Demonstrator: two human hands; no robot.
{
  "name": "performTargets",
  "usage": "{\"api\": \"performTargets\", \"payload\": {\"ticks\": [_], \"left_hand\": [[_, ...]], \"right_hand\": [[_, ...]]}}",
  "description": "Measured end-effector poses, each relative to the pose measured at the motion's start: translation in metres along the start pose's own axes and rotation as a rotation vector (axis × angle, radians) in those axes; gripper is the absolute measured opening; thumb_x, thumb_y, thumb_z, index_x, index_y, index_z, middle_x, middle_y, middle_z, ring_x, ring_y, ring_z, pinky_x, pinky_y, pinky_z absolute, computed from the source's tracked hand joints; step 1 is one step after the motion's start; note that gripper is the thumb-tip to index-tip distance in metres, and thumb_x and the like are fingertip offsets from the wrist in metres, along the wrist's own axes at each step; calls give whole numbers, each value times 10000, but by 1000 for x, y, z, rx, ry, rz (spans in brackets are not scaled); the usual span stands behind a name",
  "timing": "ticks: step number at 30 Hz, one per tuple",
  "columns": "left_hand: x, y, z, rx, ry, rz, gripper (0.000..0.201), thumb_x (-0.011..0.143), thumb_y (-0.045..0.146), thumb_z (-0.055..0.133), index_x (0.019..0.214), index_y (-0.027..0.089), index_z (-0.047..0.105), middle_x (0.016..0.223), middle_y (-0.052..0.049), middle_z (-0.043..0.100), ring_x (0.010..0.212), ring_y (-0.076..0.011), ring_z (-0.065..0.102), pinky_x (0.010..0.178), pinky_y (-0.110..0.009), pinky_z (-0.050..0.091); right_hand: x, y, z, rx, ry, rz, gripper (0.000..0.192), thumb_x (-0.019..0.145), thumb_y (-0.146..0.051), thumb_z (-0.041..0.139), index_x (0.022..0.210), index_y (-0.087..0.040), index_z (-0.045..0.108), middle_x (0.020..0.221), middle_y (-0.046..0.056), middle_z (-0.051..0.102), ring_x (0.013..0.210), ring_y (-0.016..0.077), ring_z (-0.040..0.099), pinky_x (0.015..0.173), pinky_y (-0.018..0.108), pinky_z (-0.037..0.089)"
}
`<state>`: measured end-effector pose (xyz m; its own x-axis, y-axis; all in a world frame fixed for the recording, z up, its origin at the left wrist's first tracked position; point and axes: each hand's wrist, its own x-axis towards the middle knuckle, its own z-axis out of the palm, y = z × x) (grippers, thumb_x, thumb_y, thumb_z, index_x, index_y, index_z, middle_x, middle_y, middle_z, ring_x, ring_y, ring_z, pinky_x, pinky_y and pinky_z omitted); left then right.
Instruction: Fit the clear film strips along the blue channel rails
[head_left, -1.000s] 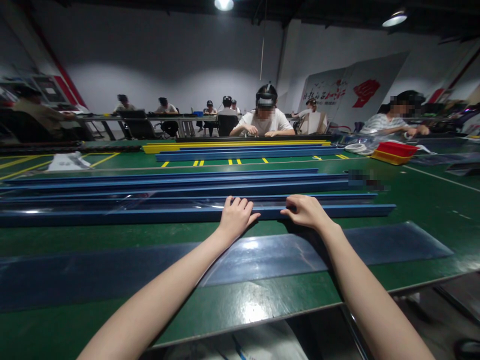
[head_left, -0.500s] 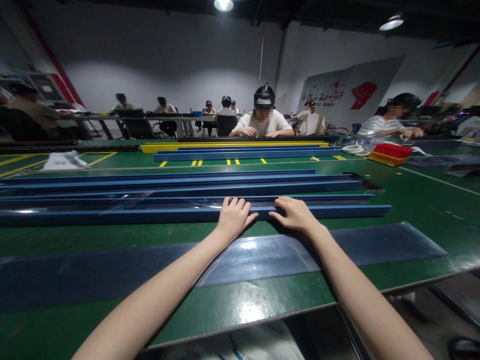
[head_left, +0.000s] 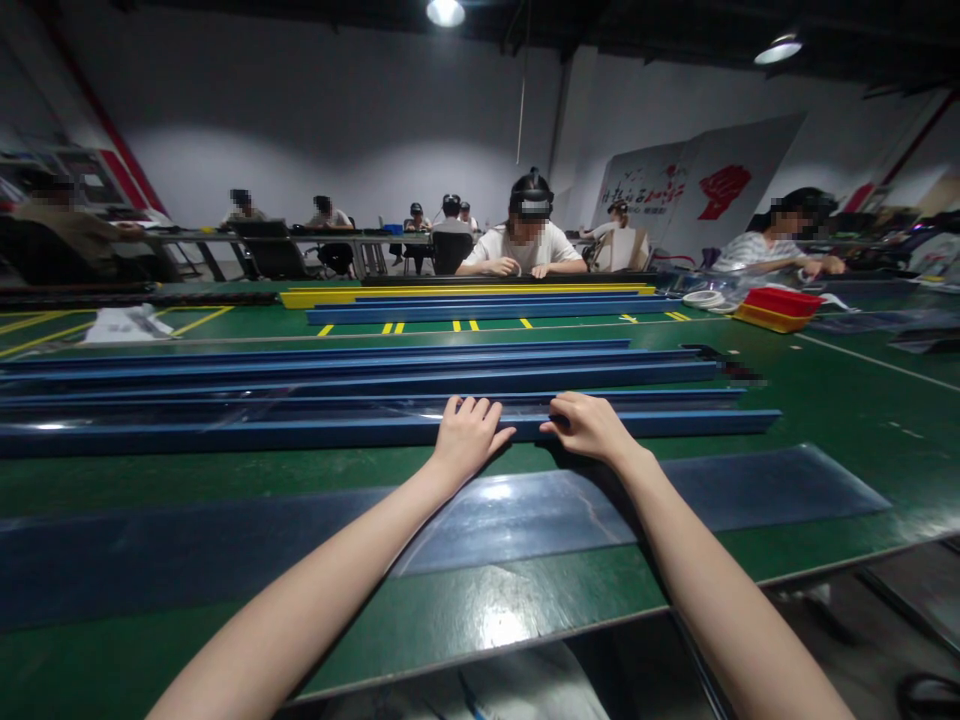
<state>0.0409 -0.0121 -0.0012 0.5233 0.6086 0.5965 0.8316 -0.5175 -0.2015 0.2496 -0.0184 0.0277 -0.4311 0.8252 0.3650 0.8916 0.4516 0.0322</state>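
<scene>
Nearest to me, a long blue plastic channel [head_left: 225, 436] lies across the table, with a clear plastic strip [head_left: 390, 411] inside it. My left hand [head_left: 469, 435] grips the channel's near wall, fingers over the top and thumb in front. A short way to the right, my right hand [head_left: 589, 425] holds the same wall with curled fingers; its fingertips are partly hidden. Under my forearms a wide clear plastic sheet [head_left: 517, 520] lies flat on the table.
More blue channels [head_left: 480, 376] lie just behind, parallel to the near one. Farther back are a yellow channel [head_left: 315, 298], a red bin [head_left: 780, 302] and a white coil [head_left: 703, 299]. A person [head_left: 525, 245] works across the green table [head_left: 420, 620]; others sit beyond.
The fingers of my right hand have curled in slightly more on the channel wall. My left hand and the channel look the same.
</scene>
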Motion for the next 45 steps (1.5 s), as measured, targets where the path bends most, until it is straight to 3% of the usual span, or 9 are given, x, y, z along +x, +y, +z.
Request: {"api": "performTargets", "payload": {"ticks": [13, 30, 45], "left_hand": [[1, 0, -4, 3, 36, 64, 296, 847, 409, 465, 965, 151, 549, 934, -85, 612, 854, -217, 525, 777, -351, 315], [0, 0, 1, 13, 67, 56, 300, 831, 430, 486, 787, 147, 575, 761, -60, 614, 752, -204, 537, 756, -353, 315], [0, -1, 5, 13, 52, 49, 305, 831, 437, 482, 774, 149, 566, 728, -54, 605, 714, -203, 527, 671, -328, 302]], "right_hand": [[-4, 4, -8, -42, -36, 52, 227, 785, -370, 492, 684, -180, 565, 738, 40, 617, 691, 156, 552, 556, 243, 268], [-1, -6, 0, 10, -124, 28, 262, 822, -349, 430, 944, -194, 602, 948, 60, 655, 871, 188, 584, 677, 238, 356], [-2, -7, 2, 77, -87, 15, 281, 805, -334, 450, 987, -196, 613, 998, 63, 655, 929, 190, 583, 756, 249, 395]]}}
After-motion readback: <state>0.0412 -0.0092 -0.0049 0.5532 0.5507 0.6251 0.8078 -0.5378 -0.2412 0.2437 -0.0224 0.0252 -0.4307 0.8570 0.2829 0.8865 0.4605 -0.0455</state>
